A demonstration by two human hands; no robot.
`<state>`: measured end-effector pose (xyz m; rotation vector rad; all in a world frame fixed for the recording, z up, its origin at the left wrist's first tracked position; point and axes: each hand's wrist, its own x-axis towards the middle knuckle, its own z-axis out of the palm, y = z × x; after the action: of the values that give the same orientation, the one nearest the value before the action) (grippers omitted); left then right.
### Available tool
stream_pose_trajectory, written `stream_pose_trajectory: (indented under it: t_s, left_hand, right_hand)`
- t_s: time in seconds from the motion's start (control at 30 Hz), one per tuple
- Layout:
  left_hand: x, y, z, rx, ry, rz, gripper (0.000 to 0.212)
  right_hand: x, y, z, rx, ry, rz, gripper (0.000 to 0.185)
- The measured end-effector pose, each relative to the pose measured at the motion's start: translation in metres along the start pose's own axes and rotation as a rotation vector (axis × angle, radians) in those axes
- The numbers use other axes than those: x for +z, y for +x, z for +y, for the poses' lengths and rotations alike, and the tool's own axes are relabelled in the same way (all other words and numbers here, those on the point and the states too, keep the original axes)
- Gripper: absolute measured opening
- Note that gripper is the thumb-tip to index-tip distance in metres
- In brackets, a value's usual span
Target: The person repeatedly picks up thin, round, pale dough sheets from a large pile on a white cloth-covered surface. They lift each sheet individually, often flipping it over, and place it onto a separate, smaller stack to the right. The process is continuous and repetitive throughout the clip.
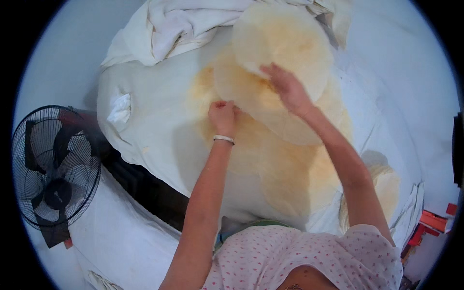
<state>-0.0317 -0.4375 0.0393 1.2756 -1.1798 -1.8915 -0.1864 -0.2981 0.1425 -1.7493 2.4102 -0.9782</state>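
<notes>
Several thin, round, pale yellow sheets, perhaps flatbreads or wafers, lie overlapping on a white cloth (152, 94) before me. My left hand (223, 115), with a pale bracelet at the wrist, has its fingers pinched at the edge of a middle sheet (253, 98); whether they grip it is hard to tell. Another round sheet (290, 40) lies at the top, over the others. My right hand (284, 85), slightly blurred, is over that sheet's lower edge with its fingers extended; its contact with the sheet is unclear. Below my forearms spread more sheets (286, 174).
A black-caged fan (56, 166) stands at the left. Bunched white cloth (174, 32) lies at the far edge, and a crumpled white piece (120, 108) at the left. More pale sheets (386, 188) are beside my right arm. Red objects (431, 221) appear at the lower right.
</notes>
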Motion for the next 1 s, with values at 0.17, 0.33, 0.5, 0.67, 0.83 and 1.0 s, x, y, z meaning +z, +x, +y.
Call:
stream_pose_trajectory:
  t_s: [0.17,0.33,0.5,0.67,0.83,1.0]
  left_hand:
    - [0.004,-0.026,0.027,-0.157,-0.088,-0.005,0.013]
    - [0.005,-0.031,0.032,-0.156,-0.087,-0.088,0.010]
    - [0.009,-0.026,0.037,-0.113,-0.135,-0.104,0.010]
    - [0.017,-0.037,0.061,-0.131,-0.197,-0.171,0.008]
    - [0.036,-0.053,0.077,-0.074,-0.444,-0.289,0.009]
    - [0.030,-0.070,0.020,0.410,0.313,-0.223,0.013]
  right_hand:
    - [0.067,-0.030,-0.002,-0.013,-0.062,-0.130,0.040]
    - [0.064,-0.027,-0.011,-0.002,-0.033,-0.128,0.043]
    - [0.062,-0.029,-0.022,-0.020,0.032,-0.127,0.047]
    - [0.044,-0.025,-0.048,0.016,-0.249,-0.023,0.049]
    - [0.027,-0.013,-0.011,0.257,0.182,-0.028,0.037]
    - [-0.006,0.016,0.041,0.524,0.605,-0.111,0.039]
